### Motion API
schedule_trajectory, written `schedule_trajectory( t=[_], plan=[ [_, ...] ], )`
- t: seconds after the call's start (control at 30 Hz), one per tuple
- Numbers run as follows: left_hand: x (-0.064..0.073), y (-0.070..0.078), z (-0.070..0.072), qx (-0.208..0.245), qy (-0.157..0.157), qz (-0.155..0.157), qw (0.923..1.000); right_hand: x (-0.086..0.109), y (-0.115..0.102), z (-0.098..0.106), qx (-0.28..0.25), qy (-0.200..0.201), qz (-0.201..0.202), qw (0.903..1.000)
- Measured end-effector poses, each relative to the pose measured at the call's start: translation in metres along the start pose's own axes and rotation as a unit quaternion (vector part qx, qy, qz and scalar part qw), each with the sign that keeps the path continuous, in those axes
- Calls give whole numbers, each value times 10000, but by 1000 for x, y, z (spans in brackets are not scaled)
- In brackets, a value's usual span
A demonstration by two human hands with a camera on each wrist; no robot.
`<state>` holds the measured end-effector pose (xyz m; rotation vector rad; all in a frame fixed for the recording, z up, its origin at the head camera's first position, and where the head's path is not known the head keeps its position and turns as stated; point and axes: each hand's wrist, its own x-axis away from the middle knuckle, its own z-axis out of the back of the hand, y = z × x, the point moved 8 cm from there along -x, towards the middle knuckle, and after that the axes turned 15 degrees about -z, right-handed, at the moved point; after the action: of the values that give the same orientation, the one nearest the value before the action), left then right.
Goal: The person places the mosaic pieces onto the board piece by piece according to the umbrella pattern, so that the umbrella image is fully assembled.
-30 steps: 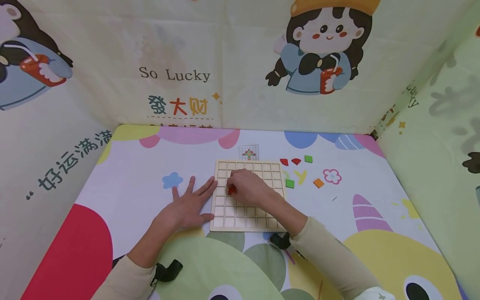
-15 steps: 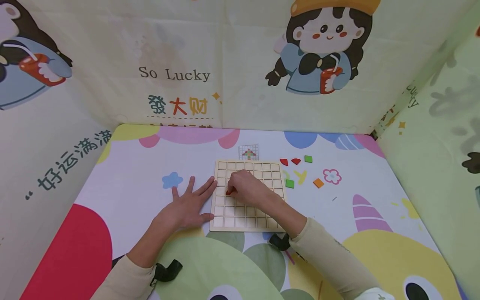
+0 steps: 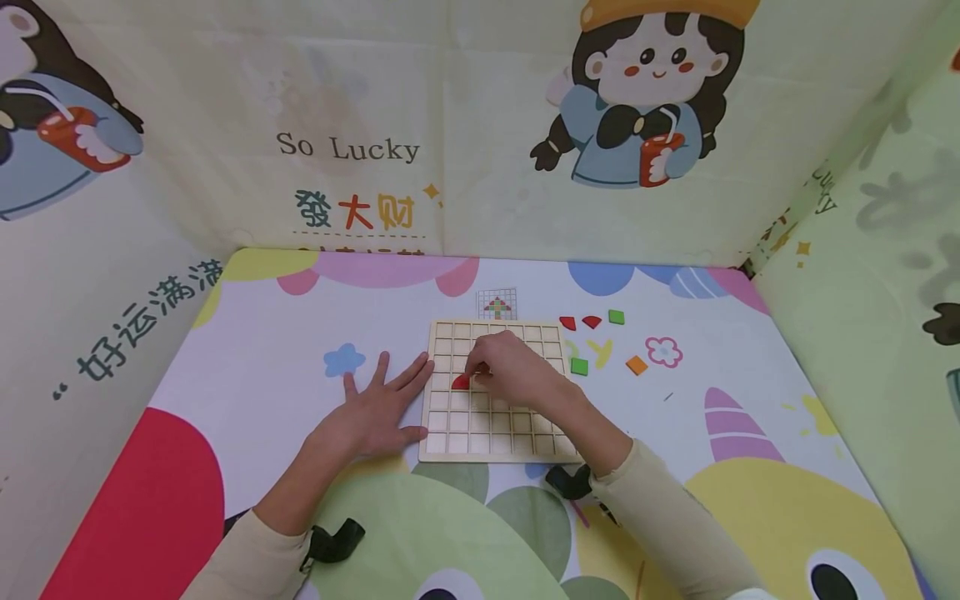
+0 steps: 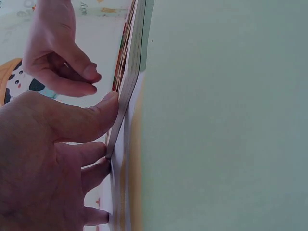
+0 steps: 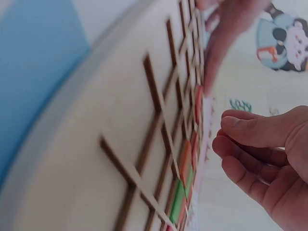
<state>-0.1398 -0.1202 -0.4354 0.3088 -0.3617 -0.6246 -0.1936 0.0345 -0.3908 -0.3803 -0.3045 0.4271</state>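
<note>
A wooden grid board (image 3: pixel 442 446) lies on the printed cloth. My left hand (image 3: pixel 382 417) rests against its left edge, fingers spread and straight, the thumb on the near corner side. Over the board hovers my right hand (image 3: pixel 517 371), fingers loosely bent with nothing seen between them. A red rounded piece (image 3: pixel 461 382) sits in a cell on the left part of the grid, just beside the right fingertips. In the right wrist view, a green piece (image 5: pixel 177 199) and an orange piece (image 5: pixel 185 159) also lie in cells; the right hand hides them in the head view.
Behind the board lies a small pattern card (image 3: pixel 497 304). To the right are two red pieces (image 3: pixel 592 322), two green squares (image 3: pixel 579 367) and an orange square (image 3: pixel 637 365). A printed curtain (image 3: pixel 480 208) stands behind the table.
The right hand has let go of the red piece and moved slightly right, leaving the piece in its cell. The left hand has not moved.
</note>
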Motion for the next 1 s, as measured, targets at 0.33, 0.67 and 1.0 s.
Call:
schedule_trajectory(
  t=[0.33,0.67,1.0],
  plan=[
    [-1,-1,-2,25,-8,25,10000,10,38,22,-463,543,-386,9967],
    [-2,0,-2,58,-3,25,10000,24,76,38,-706,822,-900,9900],
    [-2,-1,-3,51,14,16,10000,39,108,54,-671,1140,-1150,9845]
  ],
)
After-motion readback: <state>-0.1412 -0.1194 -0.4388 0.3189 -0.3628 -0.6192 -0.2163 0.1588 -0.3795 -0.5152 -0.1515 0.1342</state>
